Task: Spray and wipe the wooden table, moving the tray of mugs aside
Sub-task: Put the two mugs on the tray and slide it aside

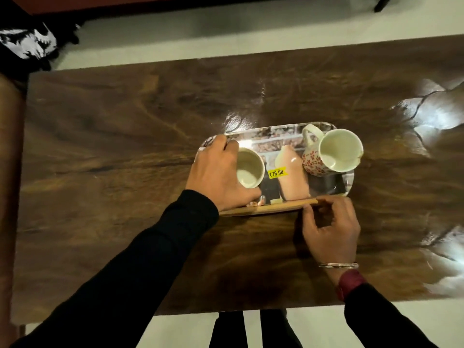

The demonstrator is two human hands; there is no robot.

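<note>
Two hands hold the tray point(349, 182) on the surface point(120, 146): left hand point(216, 177) fingers clamped over its left end beside the plain mug point(249, 172), right hand point(331, 228) fingers pinching its near rim.

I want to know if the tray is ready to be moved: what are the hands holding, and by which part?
The tray: the left hand grips its left end, and the right hand pinches its near rim, toward the right corner.

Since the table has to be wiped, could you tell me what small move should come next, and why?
Probably lift the tray a little, kept level: the left hand and right hand both hold its rim, and a plain mug and a flowered mug stand on it.
</note>
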